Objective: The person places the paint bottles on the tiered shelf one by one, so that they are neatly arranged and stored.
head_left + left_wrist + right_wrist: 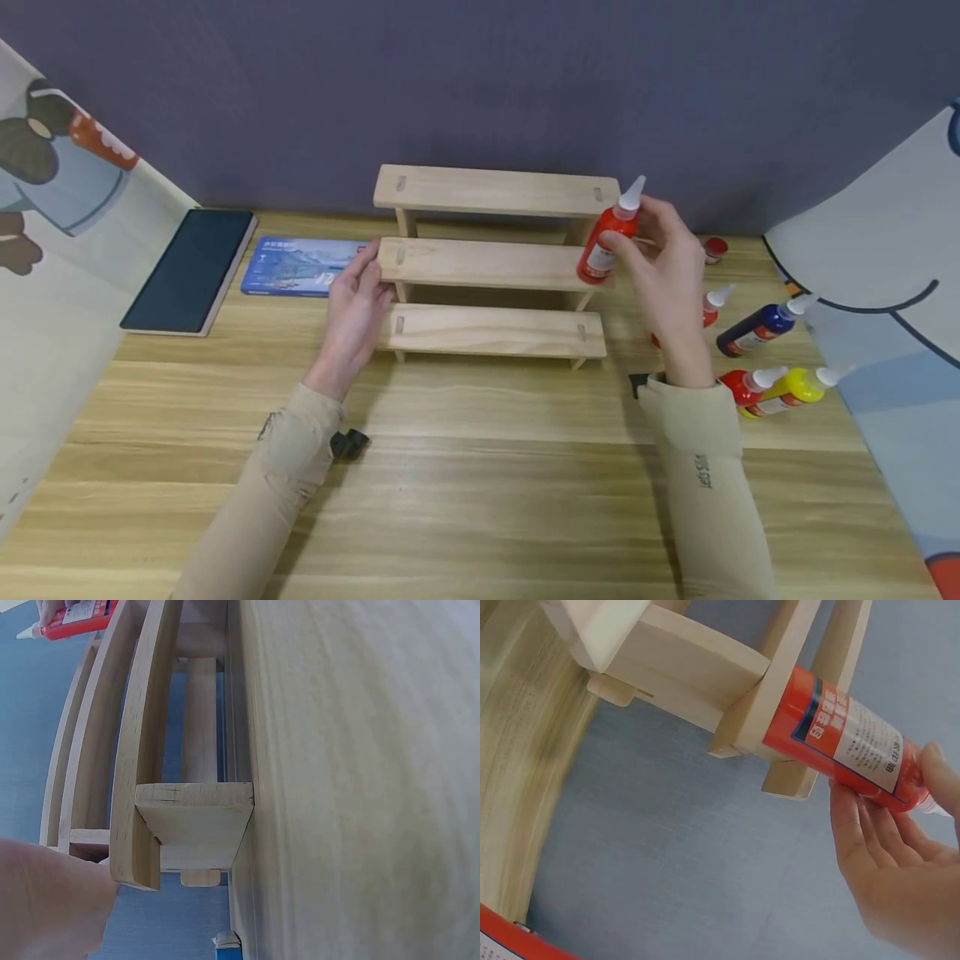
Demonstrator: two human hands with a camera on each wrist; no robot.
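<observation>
A three-tier wooden step rack (491,262) stands against the wall. My left hand (357,308) holds the left end of its middle tier, and in the left wrist view that hand (52,900) shows beside the rack's end. With thumb and fingers my right hand (667,279) grips a red squeeze bottle (606,246) with a white pointed nozzle. The bottle leans slightly, its base right at the right end of the middle tier. In the right wrist view, the printed label of the bottle (840,735) faces the camera.
Right of the rack lie a dark blue bottle (757,329), a yellow bottle (798,387) and red bottles (742,386), partly behind the right arm. A small red-lidded jar (715,248) sits near the wall. To the left lie a blue box (296,267) and a dark tablet-like slab (191,271).
</observation>
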